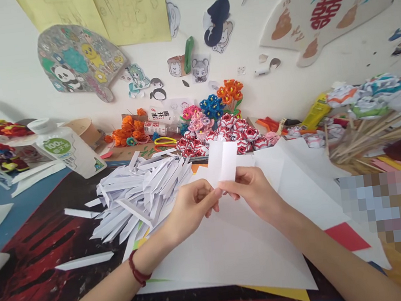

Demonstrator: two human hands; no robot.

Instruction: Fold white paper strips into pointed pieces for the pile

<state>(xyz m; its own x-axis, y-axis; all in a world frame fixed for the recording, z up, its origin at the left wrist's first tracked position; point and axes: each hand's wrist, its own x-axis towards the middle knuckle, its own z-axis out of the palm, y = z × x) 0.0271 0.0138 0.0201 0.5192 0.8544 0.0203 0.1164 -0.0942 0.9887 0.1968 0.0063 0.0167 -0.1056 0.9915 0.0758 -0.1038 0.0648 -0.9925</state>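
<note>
A small white piece of paper (219, 160) with a lengthwise crease stands upright between my two hands. My left hand (197, 199) pinches its lower left corner with thumb and fingers. At its lower right side, my right hand (250, 186) grips it, thumb in front and fingers behind. The two thumbs nearly meet at the bottom edge. Beneath my hands lie large white sheets (233, 248). To the left of my left hand is a heap of folded white paper strips (136, 191).
Two loose strips lie on the dark red-and-black mat (34, 251). A white bottle (66, 146) stands at the back left. Along the wall are red-and-white paper flowers (236, 132) and orange flowers (127, 130). Paper flowers on wooden sticks (358, 137) lie at the right, near a red sheet (348, 237).
</note>
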